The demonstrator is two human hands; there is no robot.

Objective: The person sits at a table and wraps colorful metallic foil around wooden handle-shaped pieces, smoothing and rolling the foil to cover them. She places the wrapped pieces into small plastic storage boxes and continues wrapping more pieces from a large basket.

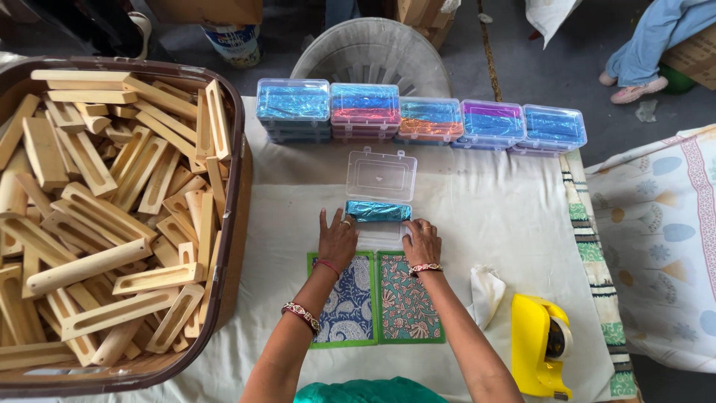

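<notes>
Open clear case (pixel 380 195) near the table (pixel 492 216) middle, lid up toward the far edge, holding one blue foil bar (pixel 377 211); bar's long axis parallel to the far edge, ends pointing left and right. Left hand (pixel 337 240) flat, fingers spread, on the case's near left rim, just touching the bar. Right hand (pixel 421 242) open, palm down, on its near right corner. Five closed stacks of cases (pixel 421 118) with foil bars along the far edge. Brown tub (pixel 233 201) of wooden blocks (pixel 104 209) beyond the left edge

Beaded bracelets (pixel 301 316) on both wrists, ring, teal top (pixel 369 391).
</notes>
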